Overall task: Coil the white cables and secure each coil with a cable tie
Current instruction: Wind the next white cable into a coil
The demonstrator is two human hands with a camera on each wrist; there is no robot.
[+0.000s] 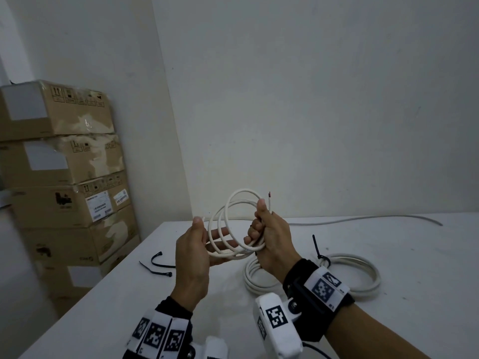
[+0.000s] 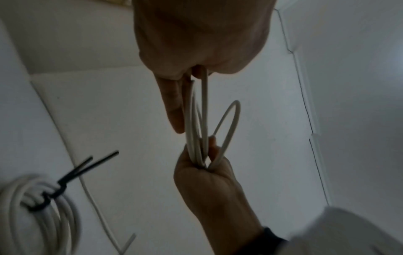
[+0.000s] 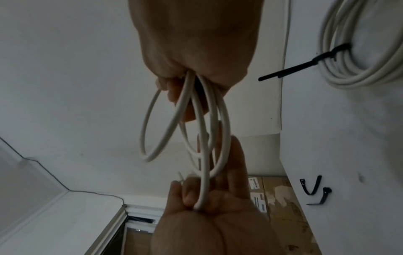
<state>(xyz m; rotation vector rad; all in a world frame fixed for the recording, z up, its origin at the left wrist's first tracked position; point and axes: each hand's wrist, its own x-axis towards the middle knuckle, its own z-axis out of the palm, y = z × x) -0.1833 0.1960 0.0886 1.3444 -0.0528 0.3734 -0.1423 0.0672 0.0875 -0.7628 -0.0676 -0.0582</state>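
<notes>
Head view: taken from above, facing forward and down over the white table (image 1: 363, 332).
Left wrist: aimed close along the left hand (image 2: 202, 34).
Right wrist: likewise, the right hand (image 3: 196, 38).
Shared: the held coil (image 1: 233, 229), seen in all three.

White desk (image 1: 388, 320): tied coil (image 1: 363, 278) just right of the right-hand fingers; two loose ties (image 1: 158, 265) left of the left-hand fingers; straight cable (image 1: 363, 218) beyond.

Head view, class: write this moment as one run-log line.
right hand: grips thin cable coil | left hand: pinches its free end | tied coil: on table | spare ties: untouched
</notes>
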